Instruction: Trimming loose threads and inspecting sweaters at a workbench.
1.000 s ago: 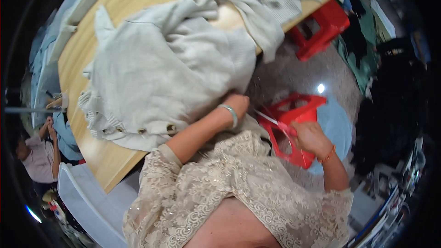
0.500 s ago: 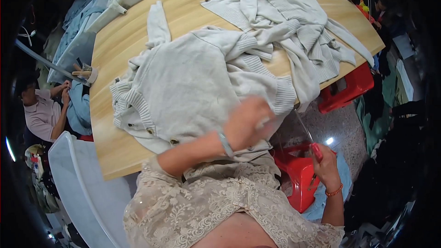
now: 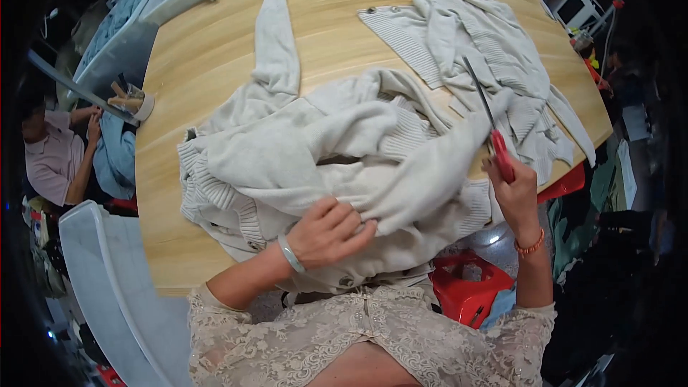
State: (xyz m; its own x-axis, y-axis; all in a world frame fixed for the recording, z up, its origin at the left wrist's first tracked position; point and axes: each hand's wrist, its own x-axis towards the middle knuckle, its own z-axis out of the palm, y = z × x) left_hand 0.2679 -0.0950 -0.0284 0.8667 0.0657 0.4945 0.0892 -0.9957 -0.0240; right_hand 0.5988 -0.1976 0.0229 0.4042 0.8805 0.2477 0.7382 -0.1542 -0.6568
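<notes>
With left hand (image 3: 328,234), lower centre: pinching a fold of off-white, rib-edged knitted garment (image 3: 269,154) | With right hand (image 3: 514,193), right of centre: gripping red-handled, dark-bladed scissors (image 3: 501,149), pointed toward upper frame | With hands apart | At frame centre: garment, bunched on light wood-grain table (image 3: 204,50) | At upper right: second off-white knitted garment (image 3: 502,50), lying crumpled

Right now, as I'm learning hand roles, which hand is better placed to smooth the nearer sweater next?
Probably the left hand: it touches the nearer sweater, while the right hand holds red-handled scissors.
</notes>
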